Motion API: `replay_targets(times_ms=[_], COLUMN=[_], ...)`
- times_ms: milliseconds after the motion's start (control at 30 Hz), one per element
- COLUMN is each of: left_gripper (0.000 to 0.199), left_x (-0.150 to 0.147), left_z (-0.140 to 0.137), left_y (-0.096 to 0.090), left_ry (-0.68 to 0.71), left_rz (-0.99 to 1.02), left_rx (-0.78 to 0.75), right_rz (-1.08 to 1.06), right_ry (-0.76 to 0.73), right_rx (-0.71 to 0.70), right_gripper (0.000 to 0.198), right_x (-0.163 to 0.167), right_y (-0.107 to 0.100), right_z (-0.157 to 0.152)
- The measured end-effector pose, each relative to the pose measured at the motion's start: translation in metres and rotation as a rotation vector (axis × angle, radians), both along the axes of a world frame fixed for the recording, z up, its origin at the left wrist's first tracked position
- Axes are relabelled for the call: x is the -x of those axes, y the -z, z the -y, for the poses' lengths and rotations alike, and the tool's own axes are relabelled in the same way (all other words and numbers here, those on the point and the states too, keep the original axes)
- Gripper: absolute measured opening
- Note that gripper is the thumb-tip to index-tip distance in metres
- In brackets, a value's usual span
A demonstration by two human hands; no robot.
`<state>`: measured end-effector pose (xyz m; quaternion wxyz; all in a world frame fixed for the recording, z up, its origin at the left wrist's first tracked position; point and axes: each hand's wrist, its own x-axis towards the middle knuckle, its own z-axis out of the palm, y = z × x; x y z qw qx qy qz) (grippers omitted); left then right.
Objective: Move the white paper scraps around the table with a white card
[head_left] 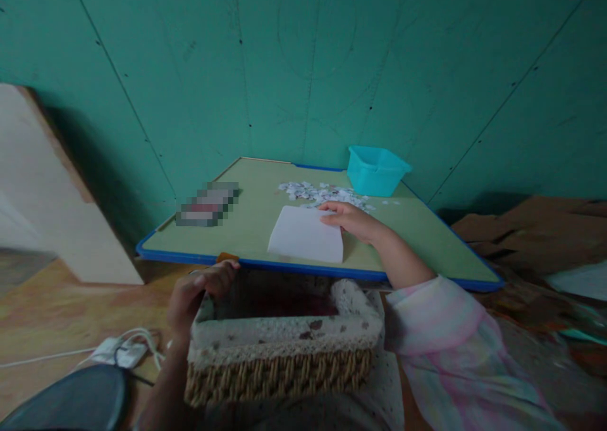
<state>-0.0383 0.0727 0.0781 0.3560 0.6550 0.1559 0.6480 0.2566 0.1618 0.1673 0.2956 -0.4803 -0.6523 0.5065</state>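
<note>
My left hand (pixel 208 289) is closed around the left rim of a woven basket (pixel 279 374). A pale patterned cloth lining (pixel 289 333) with a lace edge folds over the basket's rim, and its inside is dark. The basket stands against the near edge of a low table. On the tabletop, my right hand (pixel 348 220) grips the right far corner of a white sheet (pixel 306 235), thumb on top and fingers mostly behind it. Whether it is paper or card I cannot tell. Many small white paper pieces (pixel 313 194) lie scattered just beyond it.
The green tabletop (pixel 251 222) has a blue edge. A turquoise plastic bin (pixel 377 170) stands at its back right; a pixelated item (pixel 207 205) lies left. A white power strip (pixel 118 352) with cables, a dark stool (pixel 71 399) and cardboard (pixel 540 235) surround the table.
</note>
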Motion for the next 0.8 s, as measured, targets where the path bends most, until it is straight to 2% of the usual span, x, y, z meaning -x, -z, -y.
replay_targets(times_ms=[300, 800], left_gripper=[0.045, 0.047], left_x=[-0.0012, -0.0047], left_z=[0.0012, 0.0042], left_y=[-0.0012, -0.0054], left_ry=[0.016, -0.013], left_rz=[0.018, 0.019], left_rx=[-0.011, -0.019], right_rz=[0.027, -0.117], right_ry=[0.002, -0.027], right_rx=[0.037, 0.093], right_gripper=[0.022, 0.020], right_x=[0.0012, 0.0079], right_y=[-0.0027, -0.0046], right_z=[0.0028, 0.0088])
